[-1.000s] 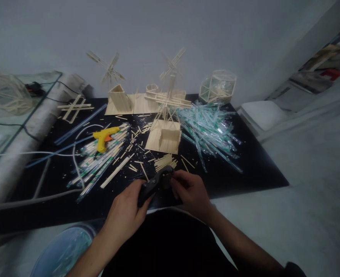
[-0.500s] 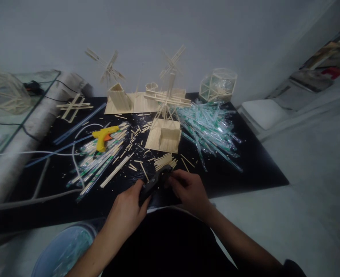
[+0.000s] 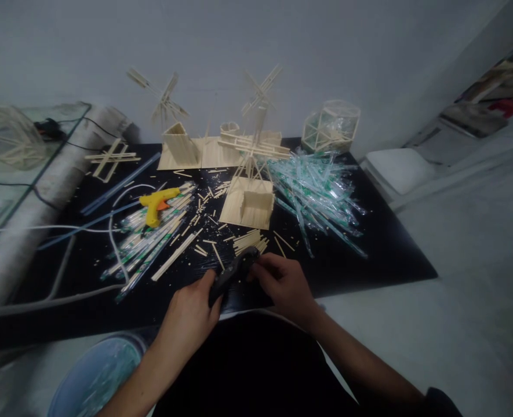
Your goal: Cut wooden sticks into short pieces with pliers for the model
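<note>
My left hand [image 3: 192,308] is wrapped round the grip of a black hand tool [image 3: 230,279] with a rounded far end; its exact kind is too dark to tell. Close against the tool's head, my right hand [image 3: 284,287] has thumb and fingers pinched together, and what lies between them is hidden. Just past the tool is a bundle of short wooden sticks [image 3: 247,240]. Behind that stands a small wooden stick windmill model [image 3: 256,209] on a flat base.
A yellow glue gun [image 3: 154,207] rests on wrapped chopsticks [image 3: 169,253] at left, its white cord [image 3: 119,255] looping nearby. To the right lies a heap of clear plastic wrappers [image 3: 319,191]. More stick models [image 3: 180,146] line the back. A bucket [image 3: 95,376] stands below the table.
Both hands keep their hold at nearly the same place. The right fingers have shifted slightly left along the tool's head. The view has moved a little.
</note>
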Available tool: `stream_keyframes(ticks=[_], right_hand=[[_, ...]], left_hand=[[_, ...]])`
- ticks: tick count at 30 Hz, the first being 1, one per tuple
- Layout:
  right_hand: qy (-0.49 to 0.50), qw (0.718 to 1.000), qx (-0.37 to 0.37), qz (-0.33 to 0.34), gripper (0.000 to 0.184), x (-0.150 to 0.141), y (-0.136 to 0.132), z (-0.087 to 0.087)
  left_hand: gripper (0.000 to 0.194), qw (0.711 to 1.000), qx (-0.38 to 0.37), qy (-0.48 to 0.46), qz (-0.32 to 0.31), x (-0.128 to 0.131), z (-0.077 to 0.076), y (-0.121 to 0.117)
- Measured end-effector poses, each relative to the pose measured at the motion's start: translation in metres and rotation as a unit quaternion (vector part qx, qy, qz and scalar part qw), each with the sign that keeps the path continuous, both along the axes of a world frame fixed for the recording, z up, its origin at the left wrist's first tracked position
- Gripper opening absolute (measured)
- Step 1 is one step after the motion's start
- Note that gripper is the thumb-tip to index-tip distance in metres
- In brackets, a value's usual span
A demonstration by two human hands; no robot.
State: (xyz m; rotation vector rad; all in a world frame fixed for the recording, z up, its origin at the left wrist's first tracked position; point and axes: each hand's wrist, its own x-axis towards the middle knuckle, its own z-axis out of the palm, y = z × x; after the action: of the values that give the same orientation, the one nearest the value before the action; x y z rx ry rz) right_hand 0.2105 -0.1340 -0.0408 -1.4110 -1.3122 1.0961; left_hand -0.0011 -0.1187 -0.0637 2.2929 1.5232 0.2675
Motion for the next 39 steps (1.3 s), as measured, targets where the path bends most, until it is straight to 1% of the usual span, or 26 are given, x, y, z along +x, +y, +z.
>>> stream_keyframes(ticks=[5,10,14,20,23,32,36,39], right_hand=[[0.036,0.999,0.004,-0.011,0.013,-0.003,-0.001,-0.003],[0.001,1.0,0.011,-0.022,0.013,-0.003,-0.002,-0.006],[-0.014,1.0,0.018,0.0,0.018,0.0,-0.003,-0.003],[0.009,0.998,0.025,0.055,0.022,0.004,0.0,-0.002],[0.011,0.998,0.028,0.063,0.024,0.004,0.001,-0.004],[-0.023,0.997,0.053,0.048,0.026,0.003,0.001,-0.002],[-0.034,0.997,0.073,0.018,0.023,0.001,0.001,-0.005],[-0.028,0.996,0.08,0.016,0.02,-0.001,0.0,-0.008]], left_hand=[[0.005,1.0,-0.004,-0.005,0.004,0.0,0.004,0.002],[0.007,1.0,0.0,-0.014,0.012,0.001,0.005,0.0],[0.009,0.999,-0.004,-0.032,0.013,0.0,0.007,-0.001],[0.012,0.998,-0.032,-0.055,0.006,0.001,0.015,0.0],[0.015,0.997,-0.035,-0.066,-0.001,0.002,0.017,0.0],[0.024,0.995,-0.053,-0.082,0.003,0.0,0.012,-0.003],[0.027,0.994,-0.055,-0.095,0.011,0.001,0.011,-0.004],[0.027,0.993,-0.055,-0.101,0.016,0.002,0.011,-0.005]])
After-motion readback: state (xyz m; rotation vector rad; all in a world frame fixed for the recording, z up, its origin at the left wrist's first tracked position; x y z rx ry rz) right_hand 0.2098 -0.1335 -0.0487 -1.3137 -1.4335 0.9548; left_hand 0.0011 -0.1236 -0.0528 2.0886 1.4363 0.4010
